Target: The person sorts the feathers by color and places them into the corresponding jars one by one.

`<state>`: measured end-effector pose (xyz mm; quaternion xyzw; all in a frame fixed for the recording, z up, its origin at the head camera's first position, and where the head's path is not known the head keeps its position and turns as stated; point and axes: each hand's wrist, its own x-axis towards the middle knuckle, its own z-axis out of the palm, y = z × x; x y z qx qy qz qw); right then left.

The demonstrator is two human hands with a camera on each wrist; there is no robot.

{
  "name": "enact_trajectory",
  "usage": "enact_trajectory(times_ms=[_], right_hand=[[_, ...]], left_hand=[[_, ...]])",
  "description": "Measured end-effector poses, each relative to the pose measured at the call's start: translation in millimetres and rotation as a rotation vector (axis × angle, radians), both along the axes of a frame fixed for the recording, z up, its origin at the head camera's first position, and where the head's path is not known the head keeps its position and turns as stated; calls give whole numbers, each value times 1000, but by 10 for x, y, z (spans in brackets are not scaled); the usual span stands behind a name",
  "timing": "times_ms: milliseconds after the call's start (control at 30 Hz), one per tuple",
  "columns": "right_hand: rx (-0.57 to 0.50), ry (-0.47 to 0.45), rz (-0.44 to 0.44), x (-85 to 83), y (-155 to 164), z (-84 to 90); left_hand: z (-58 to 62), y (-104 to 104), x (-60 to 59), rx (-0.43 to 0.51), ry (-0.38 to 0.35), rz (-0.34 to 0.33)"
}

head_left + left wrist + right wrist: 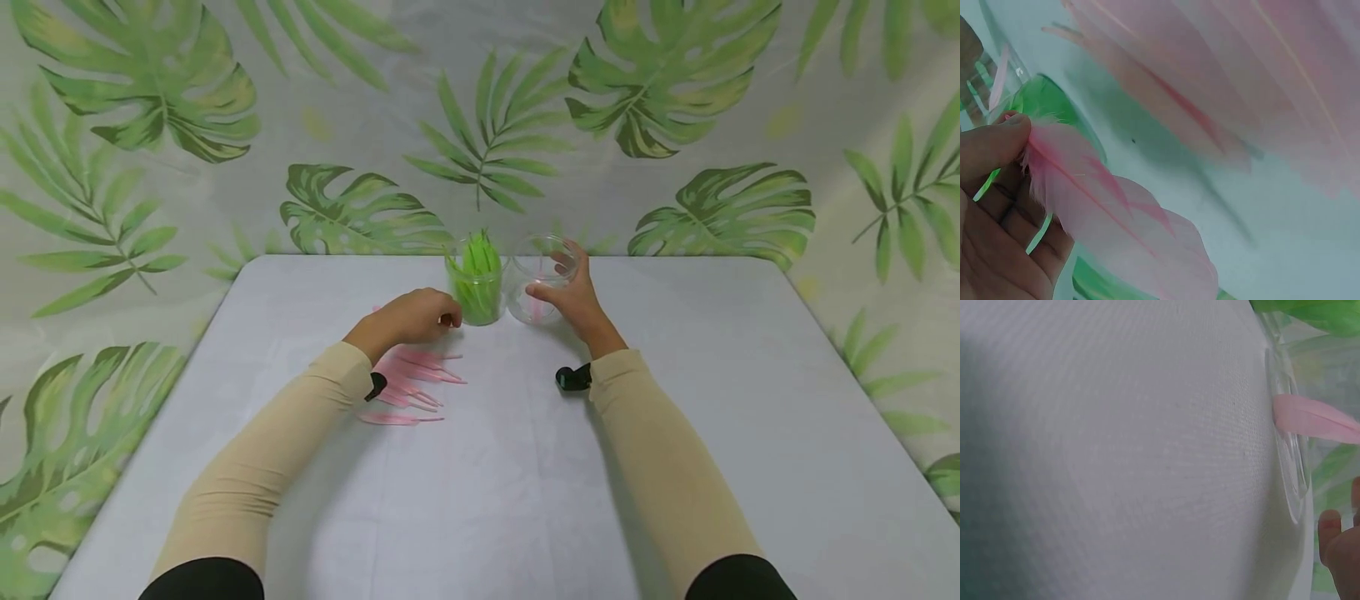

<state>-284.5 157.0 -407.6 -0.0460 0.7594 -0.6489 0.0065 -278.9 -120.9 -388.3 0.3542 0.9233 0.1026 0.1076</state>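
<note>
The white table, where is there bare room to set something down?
The white table is bare right of the right hand, and along the near edge between the sleeves. It is crowded by the clear plastic jars, the left hand and the loose pink feathers.

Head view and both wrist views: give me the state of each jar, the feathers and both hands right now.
Green-feather jar: upright, full of green feathers.
Clear jar: upright, open top, one pink feather inside.
Loose pink feathers: lying flat on the table.
Left hand: pinches one pink feather.
Right hand: grips the clear jar.
</note>
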Motion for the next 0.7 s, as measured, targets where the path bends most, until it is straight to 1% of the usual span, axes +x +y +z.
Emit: enact_trajectory(times_ms=[100, 200, 333, 400, 467, 533, 600, 667, 700], right_hand=[[12, 0, -5, 4, 10, -8], [11, 2, -6, 10, 21, -4], [5, -10, -2, 3, 44, -12], [4, -21, 2, -8, 57, -30], [-11, -28, 8, -21, 62, -49], [-16, -30, 14, -27, 61, -58], [-21, -26, 20, -30, 56, -61], [-27, -17, 25, -31, 50, -57], [-28, -13, 24, -30, 48, -53]], left_hand=[[51, -31, 1, 10, -3, 1], [152, -78, 2, 56, -3, -4], [340, -167, 4, 125, -1, -1], [450, -219, 7, 156, 6, 18], [608, -258, 34, 204, 13, 40], [787, -278, 58, 278, 45, 56], [998, -260, 92, 371, 94, 63], [1196, -216, 111, 459, 156, 49], [1281, -184, 115, 488, 183, 48]])
